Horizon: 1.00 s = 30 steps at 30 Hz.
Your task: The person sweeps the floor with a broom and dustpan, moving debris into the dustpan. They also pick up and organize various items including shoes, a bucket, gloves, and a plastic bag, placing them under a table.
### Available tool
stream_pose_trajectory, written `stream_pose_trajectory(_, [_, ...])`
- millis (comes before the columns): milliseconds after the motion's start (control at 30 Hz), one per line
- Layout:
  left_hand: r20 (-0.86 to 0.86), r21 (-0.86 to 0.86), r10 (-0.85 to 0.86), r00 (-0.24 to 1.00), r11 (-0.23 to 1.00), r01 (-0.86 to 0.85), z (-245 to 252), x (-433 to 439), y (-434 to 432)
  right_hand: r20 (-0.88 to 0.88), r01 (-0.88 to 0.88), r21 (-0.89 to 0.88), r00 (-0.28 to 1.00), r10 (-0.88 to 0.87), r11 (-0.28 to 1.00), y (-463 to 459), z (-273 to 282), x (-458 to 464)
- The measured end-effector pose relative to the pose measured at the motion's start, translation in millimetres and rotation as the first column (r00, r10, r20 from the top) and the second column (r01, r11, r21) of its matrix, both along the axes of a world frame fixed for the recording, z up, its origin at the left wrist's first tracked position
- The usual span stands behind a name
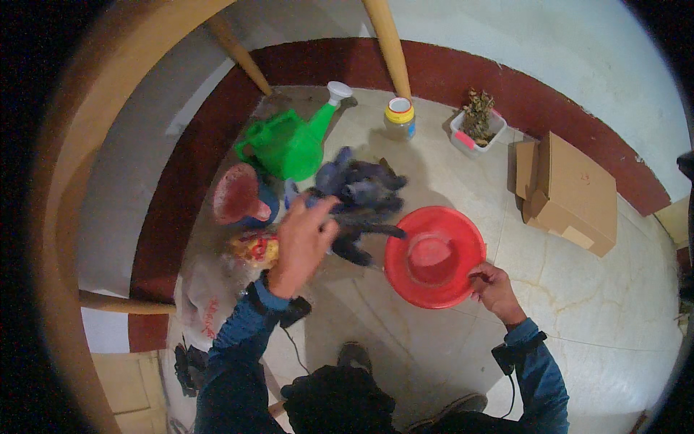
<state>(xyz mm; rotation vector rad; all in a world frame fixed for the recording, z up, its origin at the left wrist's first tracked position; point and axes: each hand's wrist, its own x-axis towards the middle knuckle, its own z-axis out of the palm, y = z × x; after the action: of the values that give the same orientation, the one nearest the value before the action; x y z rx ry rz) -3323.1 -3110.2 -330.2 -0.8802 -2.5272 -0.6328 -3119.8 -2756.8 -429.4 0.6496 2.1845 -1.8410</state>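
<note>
My right hand (494, 290) grips the right rim of a round red plastic basin (434, 255), thumb and fingers at its edge. A shadow falls inside the basin. My left hand (309, 233) is blurred, its fingers bent over the near left side of a pile of dark blue-black gloves (358, 187). A black, finger-like piece (352, 249) lies or hangs beside it and reaches the basin's left rim. Blur hides whether the left fingers hold any of this.
Behind the pile stand a green watering can (293, 144) and a yellow-rimmed jar (400, 120). A pink funnel-shaped piece (238, 195), a colourful packet (255, 248) and a plastic bag (203, 304) lie left. Rightward are a tub of dried leaves (478, 130) and a cardboard box (574, 190). Wooden legs (393, 49) reach the floor.
</note>
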Motion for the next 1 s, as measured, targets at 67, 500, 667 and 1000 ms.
stream_pose_trajectory(67, [0.059,0.028,-0.241,0.969,0.971,0.239,14.1,28.6,31.9,-0.054,-0.034,0.015,0.998,0.034,0.999,-2.8,1.1,-2.5])
stream_pose_trajectory(500, [0.182,-0.054,-0.706,0.685,0.688,0.723,-87.0,51.0,108.3,0.016,-0.008,-0.123,1.0,0.01,0.992,6.0,2.0,22.6])
stream_pose_trajectory(667, [0.29,0.273,-0.299,0.909,0.936,0.221,-102.8,-1.3,32.5,0.009,0.188,-0.011,0.982,-0.188,0.982,25.2,15.0,13.0])
stream_pose_trajectory(1000, [0.219,-0.62,0.414,0.883,0.758,-0.202,-238.2,-96.4,-81.1,-0.093,0.245,0.462,0.969,-0.228,0.852,42.6,4.2,0.7])
